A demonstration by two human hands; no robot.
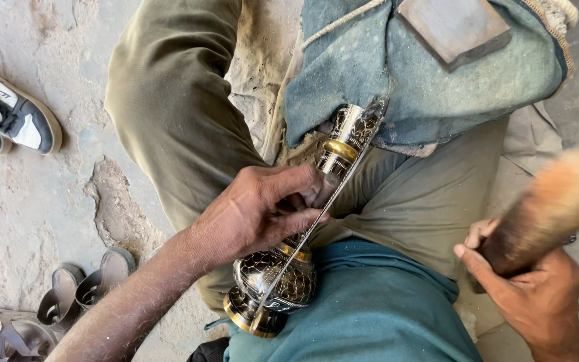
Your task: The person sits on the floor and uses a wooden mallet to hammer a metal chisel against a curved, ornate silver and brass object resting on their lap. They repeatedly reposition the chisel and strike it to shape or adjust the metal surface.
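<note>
So the main thing here is a metal vase (283,268), dark with engraved patterning and brass-coloured bands. It lies on its side across the person's lap, with the round belly and base toward the camera and the narrow neck pointing away, up onto a folded blue-grey cloth (437,87). My guess is the cloth is there as padding so the neck has something soft to rest against and the vase doesn't roll off the thigh.

The left hand (263,211) is closed around the slim middle of the vase, fingers wrapped over it and thumb pressing along the side, pinning it down against the leg. A thin pointed metal tool (323,214) runs along the vase under those fingers. It looks like the hand steadies both at once.

The right hand (537,295) is off to the side, well apart from the vase, fist closed around a thick wooden mallet (557,201) that's blurry. Held up like that, it looks ready for striking.

A flat rusty-brown block (454,27) sits on top of the cloth, maybe as a weight.

No packages, labels or signs anywhere. On the cracked concrete floor (48,201) there's a black-and-white sneaker (15,117) at the left and grey sandals (55,305) lower down.
</note>
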